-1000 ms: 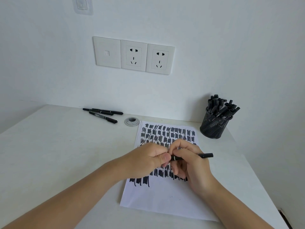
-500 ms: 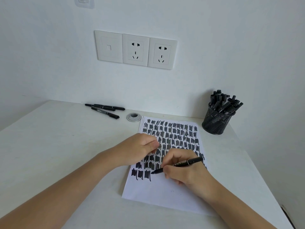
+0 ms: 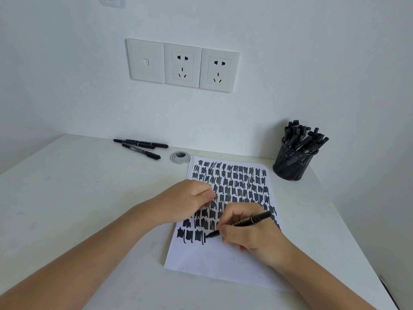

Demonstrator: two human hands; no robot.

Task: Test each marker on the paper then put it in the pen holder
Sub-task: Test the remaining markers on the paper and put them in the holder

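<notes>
A white sheet of paper (image 3: 214, 262) lies on the desk, its upper part covered with rows of black scribbles. My right hand (image 3: 243, 229) grips a black marker (image 3: 252, 220) like a pen, its tip touching the paper at the end of the lowest row of marks. My left hand (image 3: 192, 200) rests on the paper's left side as a closed fist; the marker's cap is probably inside it, though hidden. A black mesh pen holder (image 3: 291, 164) stands at the back right, filled with several black markers. Three more black markers (image 3: 140, 146) lie at the back left.
A round grey cable grommet (image 3: 180, 157) sits in the white desk (image 3: 78, 198) between the loose markers and the paper. The wall behind carries a row of white socket plates (image 3: 182, 64). The desk's right edge runs close to the holder.
My hands pulled apart from the marker they held together. The right hand turned it tip-down and brought it to the paper; the left fist moved left and settled on the sheet.
</notes>
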